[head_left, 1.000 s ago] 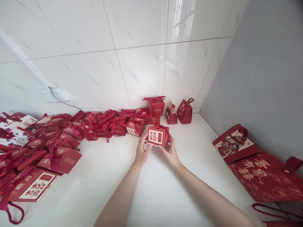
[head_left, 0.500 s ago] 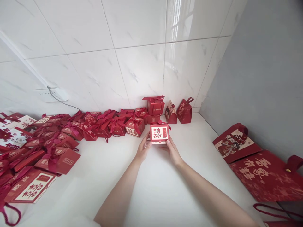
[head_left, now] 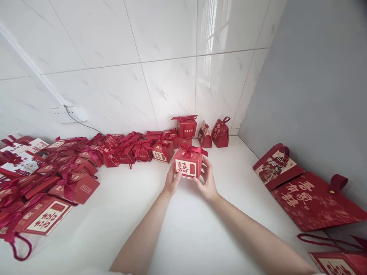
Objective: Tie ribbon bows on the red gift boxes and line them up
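Observation:
Between my two hands is a small red gift box (head_left: 187,165) with a ribbon bow on top and a cream label bearing red characters on its front. My left hand (head_left: 172,181) grips its left side, thumb near the lower front edge. My right hand (head_left: 208,182) holds the right side, its thumb at the lower front corner and its fingers curved behind. The box is turned slightly, so its top and right side show. Just behind it, another bowed red box (head_left: 187,128) sits on top of a red box (head_left: 184,142).
A long row of red ribboned boxes (head_left: 143,151) runs along the tiled wall to a pile at left. Two small handled boxes (head_left: 220,133) stand at the back. Larger red bags (head_left: 312,200) lie at right by a grey panel (head_left: 304,84). A socket (head_left: 69,114) has a cable.
The box has tipped and turned in my hands, so its top and bow now show. My right fingers have shifted up its right side. The view has swung slightly right.

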`<state>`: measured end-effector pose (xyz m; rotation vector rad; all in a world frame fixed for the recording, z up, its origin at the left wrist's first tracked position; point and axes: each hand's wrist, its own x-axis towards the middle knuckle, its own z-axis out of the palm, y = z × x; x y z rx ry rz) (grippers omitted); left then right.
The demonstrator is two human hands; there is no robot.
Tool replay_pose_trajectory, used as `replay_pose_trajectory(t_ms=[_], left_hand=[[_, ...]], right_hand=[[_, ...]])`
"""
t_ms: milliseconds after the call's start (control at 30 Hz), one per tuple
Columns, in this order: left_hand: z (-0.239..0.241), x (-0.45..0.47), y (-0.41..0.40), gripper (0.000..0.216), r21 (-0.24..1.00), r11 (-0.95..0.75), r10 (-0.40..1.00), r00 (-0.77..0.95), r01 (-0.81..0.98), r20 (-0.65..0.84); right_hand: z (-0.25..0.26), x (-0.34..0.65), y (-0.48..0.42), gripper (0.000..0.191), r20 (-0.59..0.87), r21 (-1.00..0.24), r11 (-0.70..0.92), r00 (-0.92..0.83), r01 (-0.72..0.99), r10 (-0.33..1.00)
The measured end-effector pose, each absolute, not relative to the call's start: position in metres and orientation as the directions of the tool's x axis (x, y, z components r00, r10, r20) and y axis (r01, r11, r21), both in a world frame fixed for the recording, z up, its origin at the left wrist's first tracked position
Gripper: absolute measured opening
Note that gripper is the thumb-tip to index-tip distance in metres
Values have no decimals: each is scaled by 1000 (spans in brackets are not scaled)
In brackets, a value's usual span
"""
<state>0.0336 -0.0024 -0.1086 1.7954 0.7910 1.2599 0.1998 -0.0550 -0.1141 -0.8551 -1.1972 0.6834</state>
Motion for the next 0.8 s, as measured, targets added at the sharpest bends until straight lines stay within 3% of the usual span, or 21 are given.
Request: replay_pose_trajectory(t_ms=[100,200,267,400,500,633,800], left_hand=[[-116,34,1,76,875,-485,845,252,-13,472],[-120,34,6,72,934,-343,920,165,-100,356],[-121,34,9,72,964,-233,947,196,-132,255],[-120,35,10,65,978,-185,931,302,-96,206],[-122,34,7,67,978,-107,940,302,-177,158],[-123,34,4,72,961,62,924,379,-269,47],[-112,37,6,67,950,-104,921,331,-295,204]], right_hand=[[-113,196,-61,82,553,-816,577,335,34,763],[-112,192,-64,79,566,-812,584,257,8,783],[-113,190,-63,74,549,-821,570,219,-44,807],[-118,191,-51,55,308,-892,331,122,-307,944],[-124,195,-39,53,119,-881,108,6,-460,993],[-131,200,-32,48,46,-852,34,-11,-523,999],[-129,201,-35,54,132,-893,168,115,-418,985]])
